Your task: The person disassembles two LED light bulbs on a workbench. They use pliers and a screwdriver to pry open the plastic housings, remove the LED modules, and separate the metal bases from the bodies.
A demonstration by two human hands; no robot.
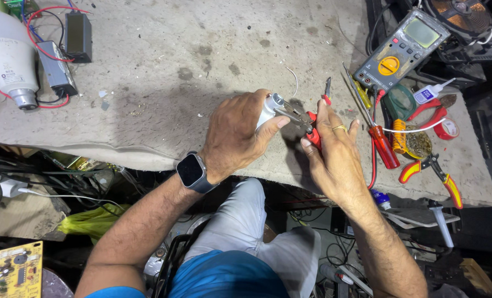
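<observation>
White bulb base (269, 108), red-handled pliers (311, 126)

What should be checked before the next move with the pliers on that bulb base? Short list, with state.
1. Left hand has a firm wrap on the white bulb base: ok.
2. Right hand closed on the red-handled pliers: ok.
3. Plier tips meet the metal end of the base: ok, though what they pinch is too small to tell.
4. Work held over the grey worktop, not past its edge: ok.
5. Bulb base free of any supply wire: cannot tell.
6. Red screwdriver and multimeter lie apart from the right hand: ok.
</observation>
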